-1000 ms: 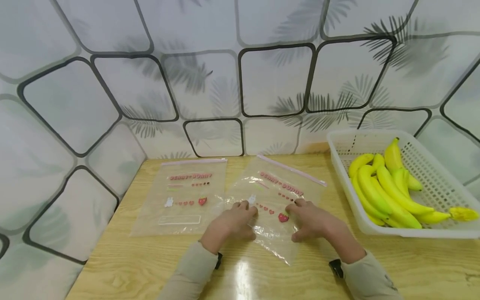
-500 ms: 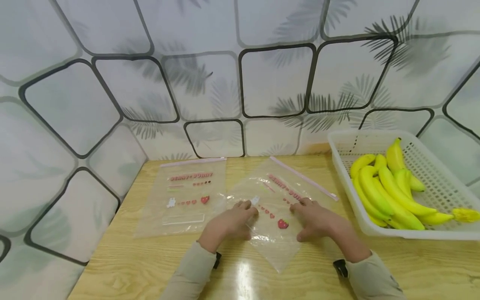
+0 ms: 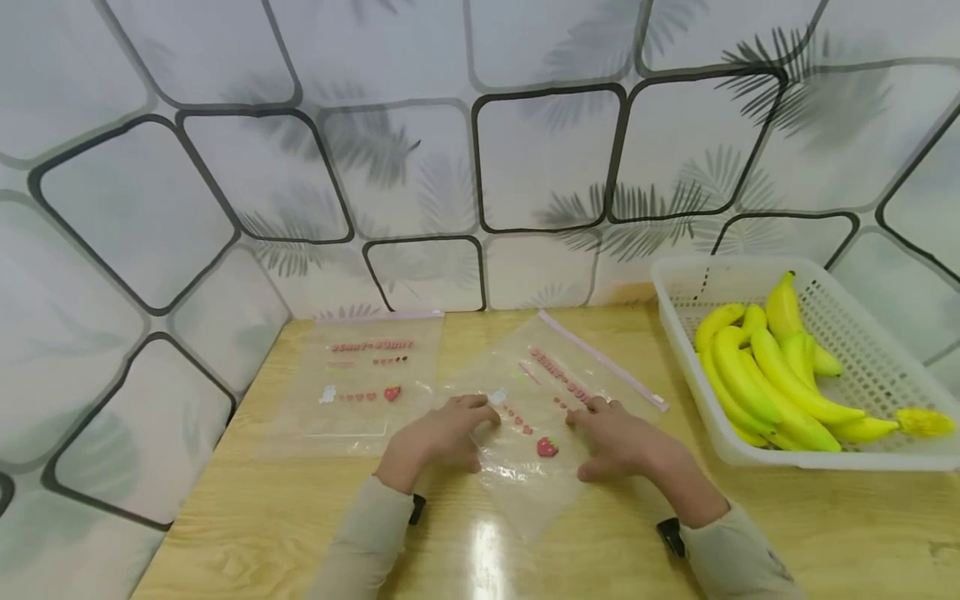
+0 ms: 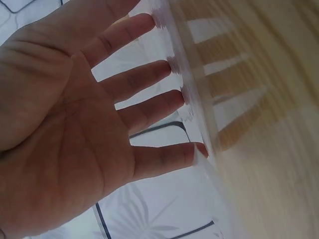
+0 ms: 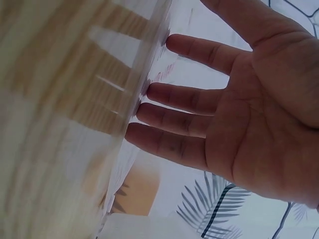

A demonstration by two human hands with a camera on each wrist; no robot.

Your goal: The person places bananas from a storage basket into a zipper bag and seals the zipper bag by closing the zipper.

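Observation:
A clear zip bag (image 3: 551,475) with a pink slider strip and red strawberry print lies slanted on the table. My left hand (image 3: 438,435) rests its fingertips on this bag's left side; in the left wrist view, my palm (image 4: 75,134) is bare and the fingers are spread. On the bag's right side, the fingertips of my right hand (image 3: 622,437) touch the film. The right wrist view has those fingers nearly straight, with nothing inside the palm (image 5: 254,119). To the left, a second matching zip bag (image 3: 352,379) lies flat and squarer to the wall, close beside the slanted one.
A white perforated plastic basket (image 3: 896,358) holding several yellow bananas (image 3: 772,383) stands at the right. Behind the wooden table (image 3: 247,533) rises a patterned wall (image 3: 551,158), which also closes off the left side.
Under my hands the right-hand bag has turned clockwise, its slider strip now sloping more steeply down to the right. My left hand has shifted a little to the left.

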